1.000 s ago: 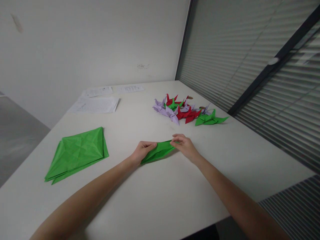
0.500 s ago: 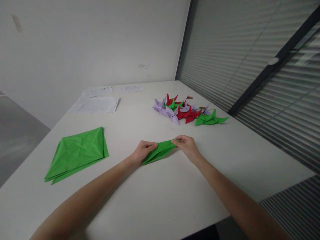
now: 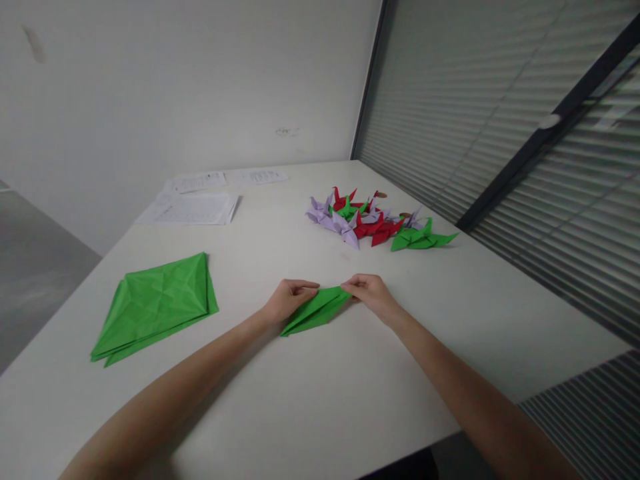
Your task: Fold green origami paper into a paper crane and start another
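Note:
A partly folded sheet of green paper (image 3: 318, 315) is between my two hands, just over the white table. My left hand (image 3: 290, 300) pinches its upper left edge between thumb and fingers. At the paper's upper right corner, my right hand (image 3: 367, 291) has closed its fingertips on it. The lower flap opens out towards me, with a crease running from the left tip. Beyond my hands lie several origami cranes in red (image 3: 379, 229), lilac (image 3: 345, 230) and green (image 3: 423, 237), bunched together.
A stack of creased green paper sheets (image 3: 160, 303) lies on the left of the white table (image 3: 300, 400). Printed papers (image 3: 193, 208) rest at the back left. A window with blinds (image 3: 475, 120) borders the right side, and a white wall (image 3: 200, 87) stands behind.
The green paper has tilted, so its lower flap now faces me more and reaches a little lower. My right hand has moved slightly down; both hands keep their hold.

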The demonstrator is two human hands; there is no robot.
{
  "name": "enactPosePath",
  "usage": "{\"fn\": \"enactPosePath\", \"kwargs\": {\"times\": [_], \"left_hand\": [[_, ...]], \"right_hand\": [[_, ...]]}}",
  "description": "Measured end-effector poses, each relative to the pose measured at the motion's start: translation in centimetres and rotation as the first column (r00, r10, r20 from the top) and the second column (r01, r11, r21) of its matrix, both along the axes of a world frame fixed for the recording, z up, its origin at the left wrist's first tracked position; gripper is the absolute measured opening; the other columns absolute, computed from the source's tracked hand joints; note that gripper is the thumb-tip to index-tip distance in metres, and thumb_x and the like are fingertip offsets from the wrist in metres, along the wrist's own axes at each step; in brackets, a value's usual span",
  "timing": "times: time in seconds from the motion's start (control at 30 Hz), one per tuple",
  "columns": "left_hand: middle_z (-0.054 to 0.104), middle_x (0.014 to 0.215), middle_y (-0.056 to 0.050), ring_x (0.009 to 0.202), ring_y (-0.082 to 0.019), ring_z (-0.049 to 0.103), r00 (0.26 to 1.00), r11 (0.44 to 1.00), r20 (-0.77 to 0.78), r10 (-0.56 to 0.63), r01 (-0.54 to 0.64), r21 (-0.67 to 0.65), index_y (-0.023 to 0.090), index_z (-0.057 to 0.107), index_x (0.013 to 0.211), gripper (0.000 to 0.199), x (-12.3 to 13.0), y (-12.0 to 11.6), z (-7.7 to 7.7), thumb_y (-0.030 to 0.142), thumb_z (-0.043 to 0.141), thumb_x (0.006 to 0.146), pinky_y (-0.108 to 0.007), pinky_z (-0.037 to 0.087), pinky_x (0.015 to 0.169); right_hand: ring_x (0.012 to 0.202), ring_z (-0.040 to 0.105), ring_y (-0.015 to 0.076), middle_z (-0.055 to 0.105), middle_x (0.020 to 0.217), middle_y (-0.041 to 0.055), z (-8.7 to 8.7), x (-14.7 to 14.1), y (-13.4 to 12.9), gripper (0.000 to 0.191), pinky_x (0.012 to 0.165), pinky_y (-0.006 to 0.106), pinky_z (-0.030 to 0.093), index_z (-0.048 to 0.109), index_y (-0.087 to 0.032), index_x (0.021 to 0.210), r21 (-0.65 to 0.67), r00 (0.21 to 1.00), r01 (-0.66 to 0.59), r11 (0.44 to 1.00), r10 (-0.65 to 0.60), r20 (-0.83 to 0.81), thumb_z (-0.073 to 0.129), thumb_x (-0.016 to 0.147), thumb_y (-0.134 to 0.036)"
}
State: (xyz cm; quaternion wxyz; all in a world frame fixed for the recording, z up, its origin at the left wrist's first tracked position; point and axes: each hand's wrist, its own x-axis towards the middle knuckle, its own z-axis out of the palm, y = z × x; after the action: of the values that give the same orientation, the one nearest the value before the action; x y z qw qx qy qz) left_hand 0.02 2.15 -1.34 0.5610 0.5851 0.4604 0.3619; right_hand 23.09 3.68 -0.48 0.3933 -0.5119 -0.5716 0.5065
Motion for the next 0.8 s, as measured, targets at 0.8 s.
{"fn": "enactPosePath", "kwargs": {"times": [0.8], "left_hand": [[0.068, 0.110, -0.006, 0.100, -0.019, 0.063, 0.854, 0.717, -0.510, -0.102, 0.419, 0.557, 0.020, 0.061, 0.118, 0.036, -0.9, -0.7, 0.3, 0.022, 0.063, 0.082, -0.032, 0.048, 0.092]], "right_hand": [[0.089, 0.060, 0.0215, 0.071, 0.091, 0.0049, 0.6, 0.4, -0.7, 0.018, 0.082, 0.037, 0.038, 0.070, -0.022, 0.096, 0.453, 0.635, -0.604, 0.656, 0.053, 0.771, 0.060, 0.090, -0.037]]}}
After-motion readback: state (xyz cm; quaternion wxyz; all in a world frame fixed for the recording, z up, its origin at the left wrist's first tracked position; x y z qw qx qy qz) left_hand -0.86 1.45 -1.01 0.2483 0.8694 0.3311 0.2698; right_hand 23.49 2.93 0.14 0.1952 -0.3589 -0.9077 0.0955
